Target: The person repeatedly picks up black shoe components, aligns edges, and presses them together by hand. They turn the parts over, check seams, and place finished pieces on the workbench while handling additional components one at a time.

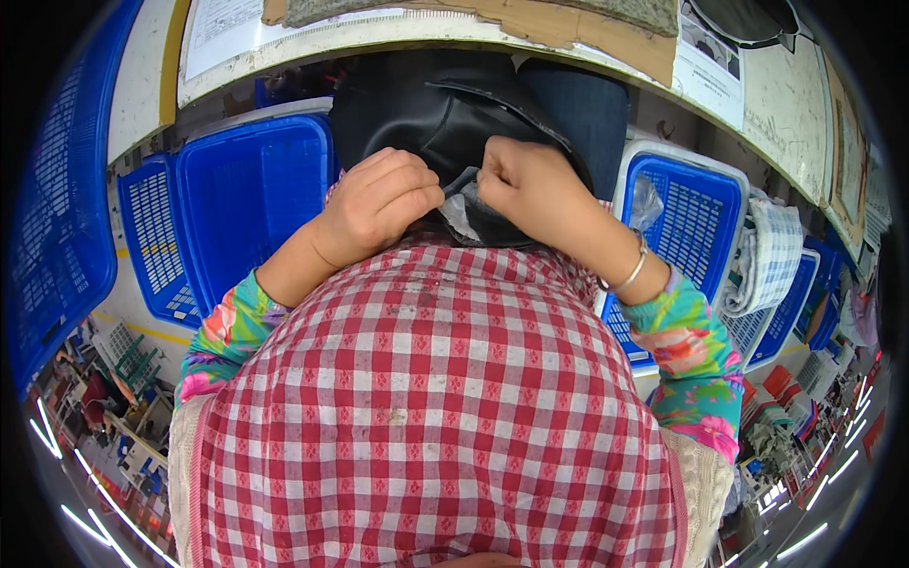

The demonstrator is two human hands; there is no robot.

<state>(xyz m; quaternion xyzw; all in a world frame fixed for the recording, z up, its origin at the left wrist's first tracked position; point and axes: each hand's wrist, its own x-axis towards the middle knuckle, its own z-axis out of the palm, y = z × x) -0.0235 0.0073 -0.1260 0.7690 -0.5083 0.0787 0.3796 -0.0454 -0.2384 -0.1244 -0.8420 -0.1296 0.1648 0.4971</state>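
A black, smooth, leather-like piece [402, 109] with a folded edge lies across my lap, and I cannot make out its full shape. My left hand [383, 201] is closed at its near left part, fingers curled and pointing right. From the other side my right hand [532, 187] pinches the same piece, thumb against bent forefinger. Between the two hands a crumpled grey-white lining [460, 214] shows, with dark material around it. My fingertips are partly hidden by the hands themselves. A bracelet [632, 267] circles my right wrist.
A blue basket [251, 175] stands left of my lap, with a taller blue crate [66, 189] farther left. At my right another blue basket [677, 222] holds clear plastic; a checked cloth [769, 256] hangs beside it. The worktable [568, 59] edge runs across ahead, with cardboard and papers.
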